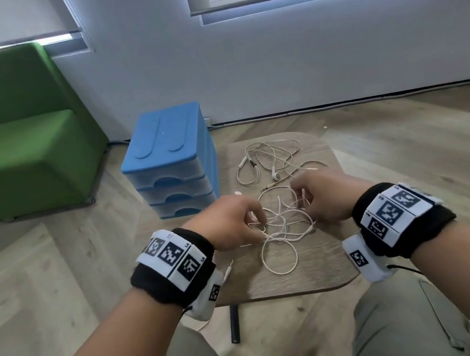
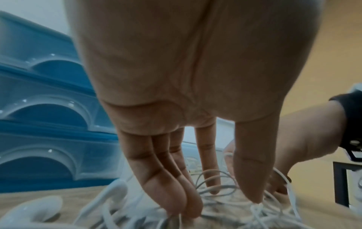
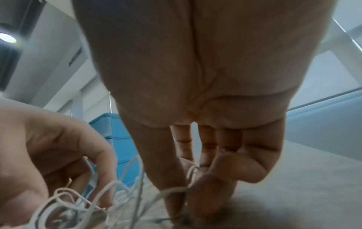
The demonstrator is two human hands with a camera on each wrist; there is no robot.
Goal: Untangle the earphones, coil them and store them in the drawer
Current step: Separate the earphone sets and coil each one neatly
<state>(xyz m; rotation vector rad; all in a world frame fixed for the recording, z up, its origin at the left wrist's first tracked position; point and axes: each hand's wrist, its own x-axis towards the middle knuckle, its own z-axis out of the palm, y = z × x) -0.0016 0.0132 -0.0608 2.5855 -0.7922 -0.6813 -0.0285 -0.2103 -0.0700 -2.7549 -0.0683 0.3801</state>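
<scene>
A tangled white earphone cable (image 1: 283, 227) lies on the small wooden table (image 1: 313, 273), between my two hands. My left hand (image 1: 256, 225) reaches down into the tangle's left side, its curled fingers and thumb (image 2: 252, 186) pinching strands. At the right side my right hand (image 1: 306, 206) pinches a strand (image 3: 170, 191) between thumb and fingers. A loop hangs toward me, and the jack plug (image 1: 230, 268) lies by my left wrist. The blue three-drawer unit (image 1: 170, 157) stands at the table's left, all drawers closed.
A second loose white earphone set (image 1: 268, 159) lies on the far part of the table. A green sofa (image 1: 13, 154) stands on the floor at left. The wall runs behind the table, and my knees sit under its near edge.
</scene>
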